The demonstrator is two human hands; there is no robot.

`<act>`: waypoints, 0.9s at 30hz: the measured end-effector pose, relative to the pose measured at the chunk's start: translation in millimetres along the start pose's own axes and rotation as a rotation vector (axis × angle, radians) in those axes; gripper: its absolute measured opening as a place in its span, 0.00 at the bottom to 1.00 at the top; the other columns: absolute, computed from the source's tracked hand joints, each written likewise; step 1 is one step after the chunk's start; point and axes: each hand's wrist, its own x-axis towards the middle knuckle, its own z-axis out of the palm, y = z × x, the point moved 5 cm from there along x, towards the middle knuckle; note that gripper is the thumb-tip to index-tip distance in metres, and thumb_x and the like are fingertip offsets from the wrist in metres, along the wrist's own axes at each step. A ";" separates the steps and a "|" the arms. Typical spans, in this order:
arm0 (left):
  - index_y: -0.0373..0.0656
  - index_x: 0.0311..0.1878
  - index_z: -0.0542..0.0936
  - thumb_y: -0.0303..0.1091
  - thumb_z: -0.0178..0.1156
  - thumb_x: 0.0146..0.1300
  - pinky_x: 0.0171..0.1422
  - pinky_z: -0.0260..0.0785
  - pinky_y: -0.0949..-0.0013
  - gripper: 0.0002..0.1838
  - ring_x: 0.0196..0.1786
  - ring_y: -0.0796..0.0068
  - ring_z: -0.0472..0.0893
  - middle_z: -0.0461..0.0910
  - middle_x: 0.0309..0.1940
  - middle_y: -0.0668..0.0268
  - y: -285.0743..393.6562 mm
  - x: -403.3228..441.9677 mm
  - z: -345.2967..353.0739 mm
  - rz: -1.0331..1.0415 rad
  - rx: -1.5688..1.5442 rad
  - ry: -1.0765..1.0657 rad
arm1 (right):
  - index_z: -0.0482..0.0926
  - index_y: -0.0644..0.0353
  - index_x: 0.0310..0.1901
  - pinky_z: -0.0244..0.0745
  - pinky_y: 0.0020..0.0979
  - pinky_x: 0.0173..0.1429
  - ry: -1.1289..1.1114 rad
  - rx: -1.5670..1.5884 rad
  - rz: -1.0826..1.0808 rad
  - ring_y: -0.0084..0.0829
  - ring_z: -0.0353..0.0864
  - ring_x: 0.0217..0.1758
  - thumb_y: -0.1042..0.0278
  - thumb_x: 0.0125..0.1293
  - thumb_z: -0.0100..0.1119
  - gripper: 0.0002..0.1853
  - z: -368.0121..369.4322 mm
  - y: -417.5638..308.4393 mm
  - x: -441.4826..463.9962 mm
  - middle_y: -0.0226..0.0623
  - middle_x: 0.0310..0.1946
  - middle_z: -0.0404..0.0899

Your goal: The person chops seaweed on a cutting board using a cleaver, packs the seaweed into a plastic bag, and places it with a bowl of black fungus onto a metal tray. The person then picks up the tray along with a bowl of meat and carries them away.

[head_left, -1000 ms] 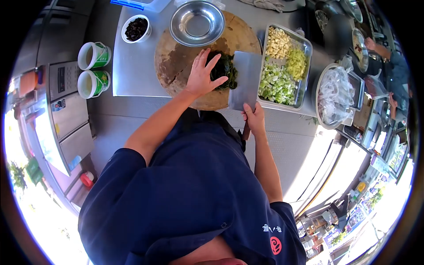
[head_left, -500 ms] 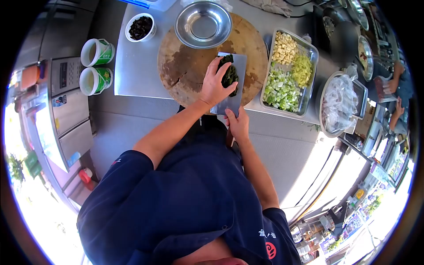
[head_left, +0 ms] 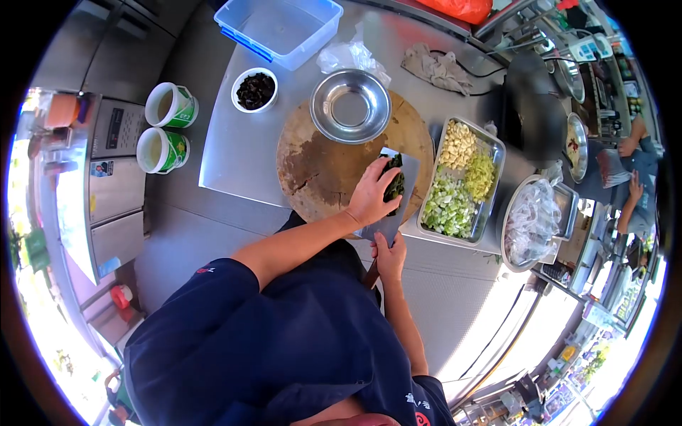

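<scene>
Dark green chopped leaves lie on the flat blade of a cleaver over the right part of the round wooden board. My left hand rests over the leaves, fingers curved round them against the blade. The cleaver's handle is in my right hand, its fingers wrapped round it near the board's front edge. A steel bowl sits on the back of the board. Right of the board is a metal tray with chopped pale and green vegetables in three heaps.
A white tub of dark pieces and a blue-edged plastic box stand at the back left. Plastic bags fill a bowl at the right. A cloth lies behind. Another person's hands show at the far right.
The leaves went from the board onto the cleaver's blade, which is now under my left hand. The view has tilted, showing more of the table's back.
</scene>
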 end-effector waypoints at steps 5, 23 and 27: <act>0.42 0.65 0.74 0.41 0.73 0.55 0.76 0.63 0.47 0.34 0.72 0.39 0.67 0.67 0.69 0.46 17.2 20.9 -21.3 0.025 -0.037 0.007 | 0.76 0.65 0.40 0.68 0.24 0.24 0.053 0.026 -0.019 0.18 0.73 0.20 0.70 0.72 0.64 0.08 6.6 -39.2 -6.6 0.33 0.24 0.80; 0.44 0.72 0.70 0.56 0.78 0.49 0.77 0.61 0.46 0.49 0.74 0.37 0.63 0.61 0.74 0.45 -6.2 25.6 -3.0 0.052 0.183 -0.151 | 0.75 0.65 0.36 0.71 0.27 0.24 0.113 -0.034 0.029 0.21 0.76 0.19 0.67 0.70 0.66 0.12 13.9 -10.4 16.7 0.34 0.21 0.79; 0.44 0.66 0.75 0.45 0.73 0.56 0.72 0.67 0.49 0.35 0.68 0.40 0.71 0.68 0.69 0.47 -22.7 23.7 -5.5 0.115 0.181 -0.101 | 0.74 0.65 0.34 0.72 0.28 0.25 0.151 -0.033 0.026 0.21 0.77 0.19 0.68 0.69 0.67 0.13 11.5 -14.5 13.7 0.35 0.21 0.80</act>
